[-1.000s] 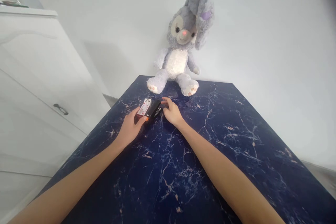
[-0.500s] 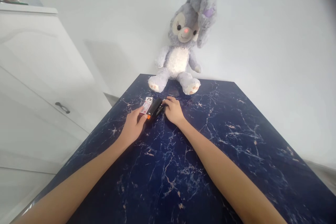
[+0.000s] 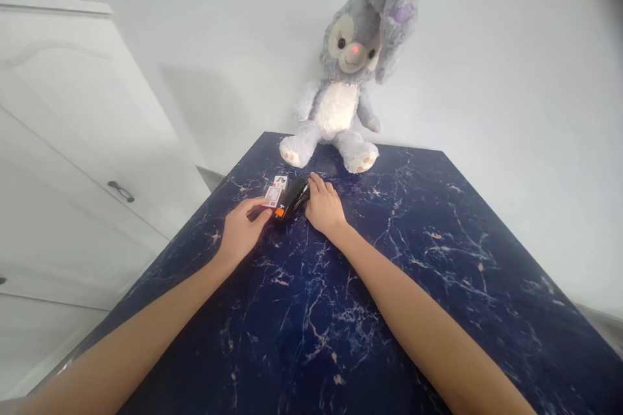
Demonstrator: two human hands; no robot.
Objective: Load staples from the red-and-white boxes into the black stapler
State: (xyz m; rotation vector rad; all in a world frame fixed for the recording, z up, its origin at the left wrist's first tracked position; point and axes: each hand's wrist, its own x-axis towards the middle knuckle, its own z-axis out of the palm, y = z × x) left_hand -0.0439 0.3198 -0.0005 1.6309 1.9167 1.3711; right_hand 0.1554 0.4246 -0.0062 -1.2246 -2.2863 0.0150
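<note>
A small white-and-red box [image 3: 274,194] lies on the dark blue marbled table, its printed face up. My left hand [image 3: 242,227] pinches its near end between thumb and fingers. Right beside the box, almost touching, is a flat black object [image 3: 293,196] with an orange patch at its near end; I cannot tell its kind. Slim shiny items [image 3: 302,195] run along its right side. My right hand [image 3: 324,206] lies against these slim items with its fingers bent; what the fingertips grip is hidden.
A grey plush rabbit [image 3: 338,107] sits at the table's back edge, against the white wall. To the left stands a white cabinet [image 3: 73,123] with a dark handle [image 3: 121,191]. The table's [image 3: 438,259] right edge slants toward me.
The view has shifted slightly. My left thumb has drawn back from the black object, so more of the orange patch shows. My right fingers reach a little farther along the slim items.
</note>
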